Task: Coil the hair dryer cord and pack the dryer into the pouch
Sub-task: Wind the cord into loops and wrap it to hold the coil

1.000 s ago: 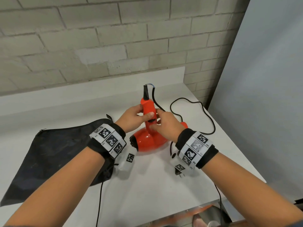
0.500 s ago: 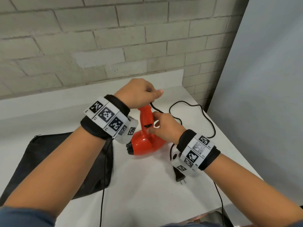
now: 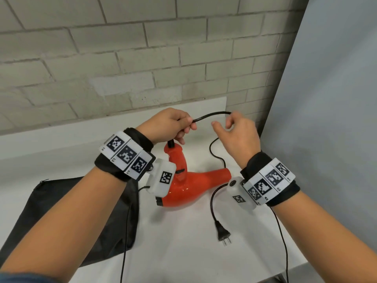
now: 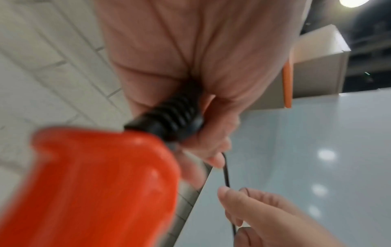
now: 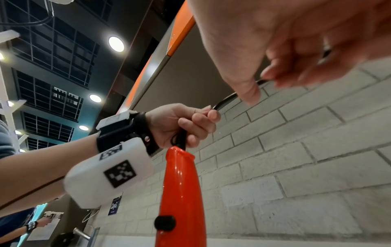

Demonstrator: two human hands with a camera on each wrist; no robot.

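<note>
From the head view I see my left hand (image 3: 167, 125) curled around the black ribbed collar (image 4: 169, 118) where the cord (image 3: 212, 115) leaves the handle of the red hair dryer (image 3: 183, 188). The collar sits inside my fist, and the cord comes out of the fingers at 3 o'clock. My right hand (image 3: 236, 133) is just beside it at 3 o'clock, fingertips pinching the same cord, so a short arc of cord spans the gap between the two hands. Below the right hand the cord drops toward 6 o'clock, passes behind the dryer's nozzle and loops across the white table (image 3: 183, 252).

The dryer stands with its handle up toward 12 o'clock, directly under my left fist, its rounded body resting on the table and its nozzle pointing to 3 o'clock. The plug (image 3: 223, 234) lies flat on the table at 5 o'clock from the dryer body, apart from both hands, prongs aimed toward me. The black pouch (image 3: 61, 211) lies flat at 9 o'clock from the dryer, partly under my left forearm. I cannot tell whether it is open.
</note>
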